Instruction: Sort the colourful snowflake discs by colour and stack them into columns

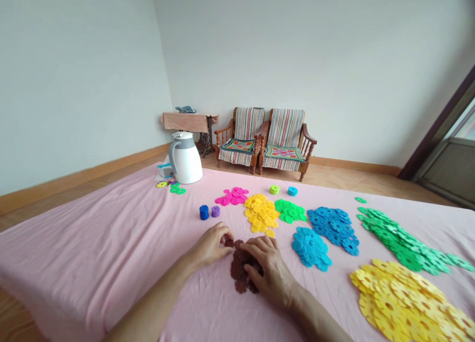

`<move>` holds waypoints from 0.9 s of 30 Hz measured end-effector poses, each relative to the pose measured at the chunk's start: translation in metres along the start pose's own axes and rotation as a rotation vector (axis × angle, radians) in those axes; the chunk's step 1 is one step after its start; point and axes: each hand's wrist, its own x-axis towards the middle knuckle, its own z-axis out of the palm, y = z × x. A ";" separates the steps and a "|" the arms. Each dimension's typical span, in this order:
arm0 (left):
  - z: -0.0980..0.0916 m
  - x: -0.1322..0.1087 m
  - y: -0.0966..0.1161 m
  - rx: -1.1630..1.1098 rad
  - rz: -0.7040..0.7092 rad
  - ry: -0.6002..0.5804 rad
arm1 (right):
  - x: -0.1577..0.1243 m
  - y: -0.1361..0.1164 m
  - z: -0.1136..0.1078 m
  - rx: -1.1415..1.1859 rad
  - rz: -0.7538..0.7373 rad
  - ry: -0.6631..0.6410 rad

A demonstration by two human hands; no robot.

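Brown plastic snowflake discs [240, 272] lie in a small heap on the pink cloth in front of me. At the left edge of the heap, my left hand [211, 244] is closed, with a brown disc between thumb and fingers. My right hand [272, 270] rests over the heap's right side, its fingers and thumb bent around brown discs and hiding some of them. Just beyond my hands stand a dark blue stack of discs [204, 213] and a purple stack [215, 211]. A yellow-orange pile [261, 212] spreads beyond my right hand.
Pink [232, 196], green [290, 211], light blue [310, 248], blue [334, 228], long green [404, 240] and large yellow [404, 302] disc piles cover the right side. Lime [274, 189] and blue [292, 191] stacks stand farther back. A white jug [188, 161] stands back left.
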 end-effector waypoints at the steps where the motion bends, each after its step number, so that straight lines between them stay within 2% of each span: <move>1: 0.000 0.000 -0.001 -0.001 0.000 -0.011 | 0.001 -0.001 0.002 -0.005 -0.001 -0.016; 8: 0.000 0.001 -0.003 -0.103 0.016 -0.048 | 0.002 0.001 0.012 0.000 0.057 -0.016; 17: 0.001 0.000 0.003 -0.150 0.128 -0.076 | 0.002 0.005 0.015 0.046 0.095 0.023; 21: -0.002 0.000 -0.002 -0.077 0.101 -0.005 | 0.000 0.010 0.010 0.061 0.148 0.111; 24: -0.003 0.001 -0.005 -0.084 0.085 -0.036 | 0.001 0.016 0.007 0.075 0.215 0.223; 27: 0.000 0.002 -0.004 -0.112 0.061 -0.032 | 0.005 0.020 0.008 0.104 0.271 0.254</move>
